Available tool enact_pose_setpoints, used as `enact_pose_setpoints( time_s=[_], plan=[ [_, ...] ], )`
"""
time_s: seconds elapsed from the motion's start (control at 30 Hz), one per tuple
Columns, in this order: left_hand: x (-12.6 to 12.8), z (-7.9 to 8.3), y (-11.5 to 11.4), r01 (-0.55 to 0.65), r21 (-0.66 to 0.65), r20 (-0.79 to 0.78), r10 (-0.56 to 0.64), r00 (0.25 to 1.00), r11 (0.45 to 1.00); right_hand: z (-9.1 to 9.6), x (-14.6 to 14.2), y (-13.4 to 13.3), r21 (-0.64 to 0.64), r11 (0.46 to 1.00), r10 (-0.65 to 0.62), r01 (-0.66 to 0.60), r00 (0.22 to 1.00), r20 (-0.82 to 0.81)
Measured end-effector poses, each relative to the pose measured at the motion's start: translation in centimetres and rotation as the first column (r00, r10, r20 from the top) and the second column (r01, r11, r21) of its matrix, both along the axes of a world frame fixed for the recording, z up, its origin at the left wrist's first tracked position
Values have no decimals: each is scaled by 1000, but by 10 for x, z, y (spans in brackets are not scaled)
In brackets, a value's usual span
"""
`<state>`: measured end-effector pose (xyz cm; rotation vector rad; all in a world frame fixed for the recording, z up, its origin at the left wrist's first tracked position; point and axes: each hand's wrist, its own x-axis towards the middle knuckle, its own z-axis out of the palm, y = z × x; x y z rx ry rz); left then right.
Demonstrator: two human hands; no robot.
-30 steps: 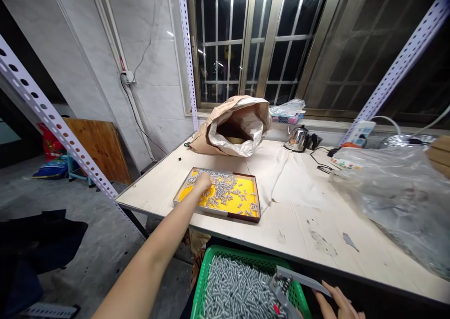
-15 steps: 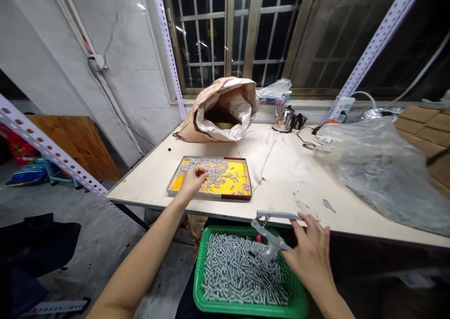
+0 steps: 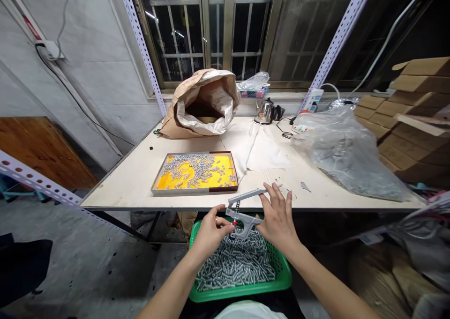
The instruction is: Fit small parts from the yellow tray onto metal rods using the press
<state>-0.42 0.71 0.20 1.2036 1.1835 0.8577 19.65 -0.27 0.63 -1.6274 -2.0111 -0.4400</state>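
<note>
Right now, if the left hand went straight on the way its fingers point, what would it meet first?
The grey hand tool, at the end with the red part, held in the right hand. The left hand looks so close that it may already touch it; depth is unclear.

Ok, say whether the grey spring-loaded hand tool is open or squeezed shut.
Open: the hand tool has its handles apart, with a gap between them at the right hand.
</note>
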Motion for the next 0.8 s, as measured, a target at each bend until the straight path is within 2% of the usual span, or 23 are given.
enact_pose_setpoints(
  time_s=[0.17, 0.3, 0.8],
  plan=[
    [-5, 6, -2, 128, 37, -196, -119, 973, 991, -4, -2, -2, -46, 999, 12, -13, 999, -34],
    [-6, 4, 0, 206, 53, -294, -182, 938, 977, -8, -2, -4, -54, 998, 16, -17, 1000, -24],
    [-8, 2, 2, 283, -5, -330, -269, 905, 959, -9, -3, -6, -76, 997, 14, -15, 1000, -14]
  ],
)
